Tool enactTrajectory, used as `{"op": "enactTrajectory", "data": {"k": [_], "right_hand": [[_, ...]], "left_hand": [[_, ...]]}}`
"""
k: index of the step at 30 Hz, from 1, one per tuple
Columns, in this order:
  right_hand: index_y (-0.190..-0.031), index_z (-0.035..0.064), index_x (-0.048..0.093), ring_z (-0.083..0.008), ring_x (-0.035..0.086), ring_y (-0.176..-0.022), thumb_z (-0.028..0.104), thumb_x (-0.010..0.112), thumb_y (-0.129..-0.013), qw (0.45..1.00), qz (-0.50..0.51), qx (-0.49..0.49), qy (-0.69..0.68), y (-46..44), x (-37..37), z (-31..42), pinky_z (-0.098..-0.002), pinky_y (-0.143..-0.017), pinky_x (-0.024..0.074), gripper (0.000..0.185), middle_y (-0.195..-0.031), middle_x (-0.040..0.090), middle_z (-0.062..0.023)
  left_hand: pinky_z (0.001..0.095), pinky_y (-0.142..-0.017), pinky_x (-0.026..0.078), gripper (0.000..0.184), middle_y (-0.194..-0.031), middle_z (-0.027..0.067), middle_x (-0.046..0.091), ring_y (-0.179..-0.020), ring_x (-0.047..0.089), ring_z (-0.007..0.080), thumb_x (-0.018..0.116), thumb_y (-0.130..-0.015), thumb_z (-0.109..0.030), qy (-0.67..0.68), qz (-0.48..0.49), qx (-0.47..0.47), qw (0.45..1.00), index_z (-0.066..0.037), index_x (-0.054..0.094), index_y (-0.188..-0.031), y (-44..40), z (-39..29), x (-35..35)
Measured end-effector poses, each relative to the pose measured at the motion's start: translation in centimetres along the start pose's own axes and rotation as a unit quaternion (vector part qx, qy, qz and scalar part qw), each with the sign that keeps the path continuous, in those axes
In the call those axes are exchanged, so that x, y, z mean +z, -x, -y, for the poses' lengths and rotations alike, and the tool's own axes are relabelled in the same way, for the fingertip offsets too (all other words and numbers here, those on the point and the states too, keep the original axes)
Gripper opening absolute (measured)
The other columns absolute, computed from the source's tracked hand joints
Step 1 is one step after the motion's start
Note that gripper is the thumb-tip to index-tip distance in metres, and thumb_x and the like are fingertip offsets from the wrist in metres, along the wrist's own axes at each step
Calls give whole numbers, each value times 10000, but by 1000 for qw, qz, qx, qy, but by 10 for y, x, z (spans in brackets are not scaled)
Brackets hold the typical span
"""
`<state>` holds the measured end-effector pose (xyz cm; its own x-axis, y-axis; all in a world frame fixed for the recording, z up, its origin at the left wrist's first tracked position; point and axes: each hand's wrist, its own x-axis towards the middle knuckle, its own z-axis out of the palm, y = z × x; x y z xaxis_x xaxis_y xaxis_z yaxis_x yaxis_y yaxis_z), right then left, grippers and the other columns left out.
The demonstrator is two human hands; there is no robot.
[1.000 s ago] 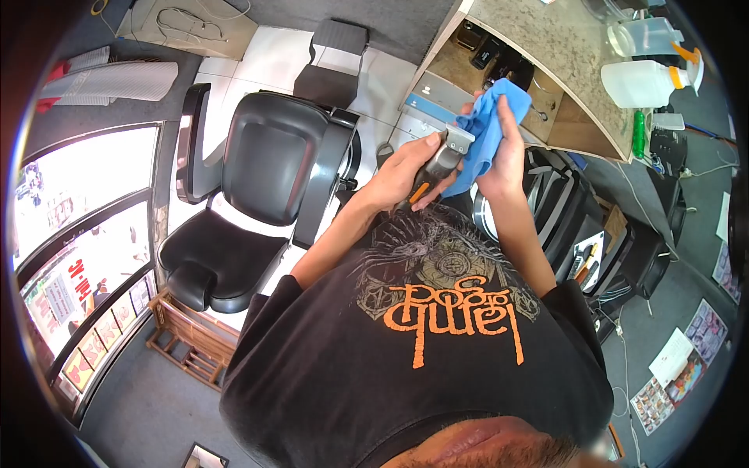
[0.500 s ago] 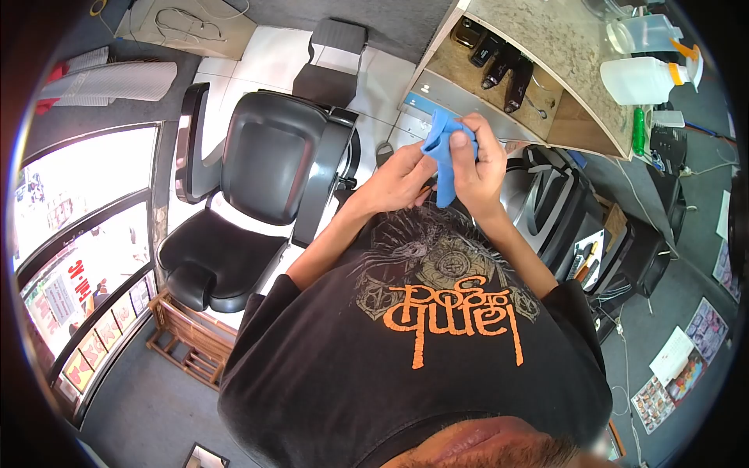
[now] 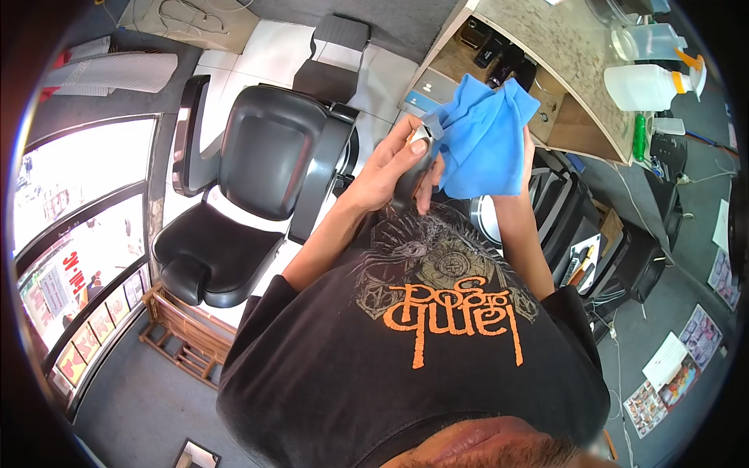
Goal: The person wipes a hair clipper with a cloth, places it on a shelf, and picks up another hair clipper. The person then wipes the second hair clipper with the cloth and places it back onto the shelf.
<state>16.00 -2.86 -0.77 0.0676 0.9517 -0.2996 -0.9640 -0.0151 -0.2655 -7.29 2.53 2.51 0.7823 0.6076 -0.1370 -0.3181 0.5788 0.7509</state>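
My left hand (image 3: 390, 168) is closed around a hair clipper (image 3: 412, 173) with a silver head and dark body, its head pointing up and away from me. The thumb lies along the clipper's upper end. A blue cloth (image 3: 485, 140) hangs spread out from my right hand (image 3: 528, 156), which is mostly hidden behind it. The cloth's left edge meets the clipper head. Both hands are in front of my chest, above the black shirt (image 3: 335, 343).
A black barber chair (image 3: 265, 148) stands at the left. At the upper right, a counter (image 3: 538, 31) has an open compartment with more clippers (image 3: 490, 51); a spray bottle (image 3: 644, 87) and a green bottle (image 3: 639, 134) are at its edge. A wooden rack (image 3: 183, 343) sits lower left.
The blue cloth, bunched between both hands before, is now unfolded and hangs from my right hand. The clipper, mostly hidden earlier, now shows in my left hand.
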Motion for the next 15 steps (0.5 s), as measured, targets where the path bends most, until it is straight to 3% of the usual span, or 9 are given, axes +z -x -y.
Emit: {"op": "enactTrajectory", "data": {"k": [3, 6, 9, 11, 14, 15], "right_hand": [[-1407, 31, 557, -351, 635, -1210, 467, 398, -1095, 997, 47, 28, -53, -1, 7, -1, -517, -1091, 487, 559, -1360, 638, -179], [-1409, 32, 556, -350, 626, -1227, 463, 381, -1101, 998, 32, 35, -45, -1, 9, 2, -522, -1105, 473, 557, -1363, 637, -178], [-1404, 36, 560, -347, 615, -1246, 475, 370, -1102, 971, -201, -26, 129, -1, 41, -2, -527, -1117, 460, 566, -1367, 636, -173], [-1402, 43, 563, -345, 612, -1250, 489, 361, -1100, 982, -170, -11, 77, -1, 27, 3, -522, -1124, 455, 575, -1365, 639, -166], [-1397, 54, 568, -338, 615, -1244, 508, 351, -1097, 983, -167, -23, 76, 1, 36, 0, -510, -1124, 455, 585, -1355, 646, -155], [-1395, 58, 570, -336, 617, -1240, 514, 349, -1096, 980, -174, -33, 88, 3, 43, -4, -505, -1122, 457, 589, -1351, 648, -151]], "left_hand": [[281, -450, 533, 572, -814, 122, 569, -439, 545, 163, 452, -1079, -514, 22, 23, -17, 999, -6, 438, -1341, 0, 0, -6], [278, -424, 513, 577, -809, 101, 544, -454, 541, 157, 398, -1093, -514, 93, 27, -19, 995, 5, 469, -1333, -2, 2, -5], [277, -400, 498, 582, -824, 96, 542, -476, 555, 166, 352, -1106, -518, 131, -2, -30, 991, 9, 480, -1319, -6, 6, 2], [282, -392, 502, 547, -849, 105, 556, -503, 592, 184, 354, -1111, -502, 100, -41, -27, 994, 4, 465, -1288, -9, 8, 7], [293, -396, 521, 453, -880, 120, 572, -521, 633, 206, 415, -1109, -454, -2, -94, -6, 996, -21, 415, -1239, -4, 1, 19], [302, -397, 538, 389, -906, 137, 592, -540, 662, 213, 496, -1095, -393, 15, -66, 13, 998, -45, 366, -1210, -5, 3, 14]]}}
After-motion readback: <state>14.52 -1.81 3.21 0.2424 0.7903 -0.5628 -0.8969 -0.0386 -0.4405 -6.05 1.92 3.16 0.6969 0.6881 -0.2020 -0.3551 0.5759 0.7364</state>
